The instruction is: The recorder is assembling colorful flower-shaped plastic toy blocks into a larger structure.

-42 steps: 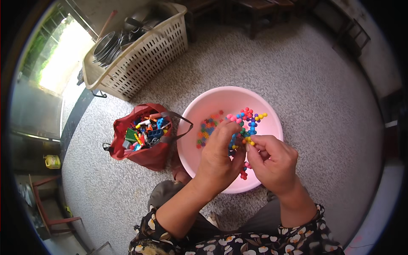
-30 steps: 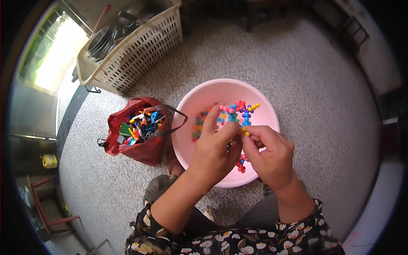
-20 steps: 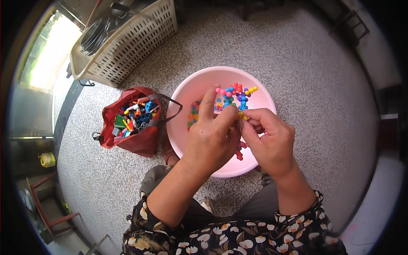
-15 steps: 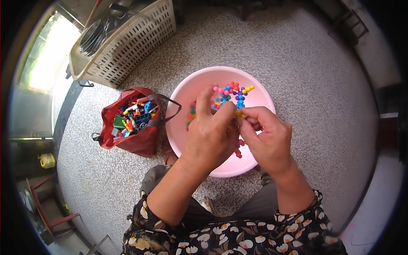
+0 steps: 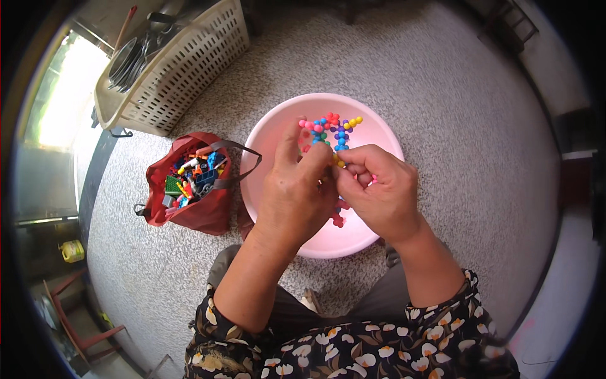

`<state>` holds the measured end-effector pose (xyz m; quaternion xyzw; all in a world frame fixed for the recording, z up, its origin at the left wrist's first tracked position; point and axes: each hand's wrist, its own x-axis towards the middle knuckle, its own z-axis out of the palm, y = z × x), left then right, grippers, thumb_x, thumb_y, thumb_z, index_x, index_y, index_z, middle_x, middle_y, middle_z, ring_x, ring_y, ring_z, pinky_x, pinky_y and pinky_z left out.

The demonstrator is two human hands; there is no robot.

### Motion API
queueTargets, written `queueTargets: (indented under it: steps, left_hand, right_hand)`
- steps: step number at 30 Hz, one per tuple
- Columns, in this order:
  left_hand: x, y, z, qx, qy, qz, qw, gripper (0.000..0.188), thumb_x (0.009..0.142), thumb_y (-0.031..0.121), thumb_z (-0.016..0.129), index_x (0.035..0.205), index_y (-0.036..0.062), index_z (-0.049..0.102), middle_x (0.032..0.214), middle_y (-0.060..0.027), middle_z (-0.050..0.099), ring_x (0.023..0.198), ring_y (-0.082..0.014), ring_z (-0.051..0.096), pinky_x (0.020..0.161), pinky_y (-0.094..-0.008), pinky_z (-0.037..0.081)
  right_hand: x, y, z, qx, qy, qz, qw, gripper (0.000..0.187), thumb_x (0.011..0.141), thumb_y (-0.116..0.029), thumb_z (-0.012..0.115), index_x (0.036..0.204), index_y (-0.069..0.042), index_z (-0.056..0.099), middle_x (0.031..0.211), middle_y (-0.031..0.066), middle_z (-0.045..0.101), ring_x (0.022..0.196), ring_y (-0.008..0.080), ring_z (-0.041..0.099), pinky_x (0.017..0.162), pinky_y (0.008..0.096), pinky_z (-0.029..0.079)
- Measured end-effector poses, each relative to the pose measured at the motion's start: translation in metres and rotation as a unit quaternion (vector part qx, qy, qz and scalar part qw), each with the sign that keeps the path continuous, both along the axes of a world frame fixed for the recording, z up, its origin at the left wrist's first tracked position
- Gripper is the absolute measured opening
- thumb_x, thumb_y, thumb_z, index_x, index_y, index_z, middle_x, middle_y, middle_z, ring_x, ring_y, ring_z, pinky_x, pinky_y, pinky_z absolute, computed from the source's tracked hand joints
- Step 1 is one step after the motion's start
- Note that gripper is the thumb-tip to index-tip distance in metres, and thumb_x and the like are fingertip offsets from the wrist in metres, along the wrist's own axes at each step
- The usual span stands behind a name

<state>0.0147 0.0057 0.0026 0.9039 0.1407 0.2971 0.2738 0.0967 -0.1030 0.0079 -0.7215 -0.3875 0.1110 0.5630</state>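
Observation:
Over a pink plastic basin (image 5: 251, 202), both my hands grip a chain of knobbed plastic building pieces (image 5: 341, 142) in red, blue, purple, yellow, green and pink. My left hand (image 5: 293, 196) is closed round its near left part, index finger raised along the side. With thumb and index finger pinched, my right hand (image 5: 384, 192) holds the chain at a yellow piece (image 5: 339, 160). A bit of pink shows by its curled fingers. Beneath the hands, a red knobbed piece (image 5: 339, 221) is partly visible; my hands hide much of the basin's inside.
Left of the basin stands a red fabric bag (image 5: 202, 218) full of mixed toy bricks, its dark handle reaching the basin's rim. A cream slotted basket (image 5: 180, 72) with dark metal items sits at the far left. A yellow container (image 5: 72, 251) and a reddish chair frame (image 5: 82, 338) are at the left edge.
The whole view has shifted a little. My hands and the held chain have moved slightly left over the basin, and both hands keep their grip.

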Motion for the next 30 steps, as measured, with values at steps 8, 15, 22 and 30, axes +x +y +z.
queueTargets:
  steps: [8,15,22,30]
  left_hand:
    - [0.002,0.003,-0.005,-0.035,-0.001,-0.006,0.999,0.027,0.064,-0.001,0.063,0.089,0.0042,0.057,0.082,-0.0111,0.056,0.073,-0.0274,0.059,0.062,-0.0336,0.048]
    - [0.003,0.003,-0.006,-0.061,0.013,-0.024,0.998,0.02,0.065,-0.002,0.059,0.081,0.0054,0.05,0.08,-0.0146,0.053,0.071,-0.0332,0.056,0.057,-0.0412,0.048]
    - [0.004,0.0,-0.006,-0.067,0.017,-0.015,0.997,0.019,0.065,-0.004,0.059,0.08,0.0034,0.049,0.077,-0.0136,0.054,0.069,-0.0304,0.057,0.057,-0.0386,0.048]
    - [0.006,-0.001,-0.003,-0.088,-0.009,-0.005,0.996,0.022,0.062,-0.003,0.064,0.077,0.0035,0.049,0.07,-0.0093,0.054,0.065,-0.0242,0.058,0.056,-0.0335,0.047]
  right_hand:
    - [-0.002,0.001,0.0,-0.004,0.022,-0.004,1.0,0.015,0.072,0.0,0.061,0.087,0.0,0.058,0.071,0.0092,0.061,0.059,0.0122,0.061,0.052,0.0225,0.049]
    - [-0.001,0.001,-0.006,-0.021,0.01,-0.02,1.0,0.015,0.071,-0.003,0.062,0.085,-0.002,0.058,0.066,0.0108,0.061,0.057,0.0158,0.062,0.051,0.0254,0.049]
    - [0.002,0.001,-0.007,-0.03,0.005,-0.03,0.999,0.014,0.07,-0.004,0.063,0.083,-0.001,0.058,0.065,0.0127,0.061,0.057,0.0194,0.063,0.052,0.0271,0.049]
    - [0.003,0.001,-0.007,-0.042,0.004,-0.031,0.999,0.013,0.071,-0.006,0.063,0.083,-0.001,0.059,0.065,0.0122,0.062,0.057,0.018,0.063,0.053,0.0264,0.049]
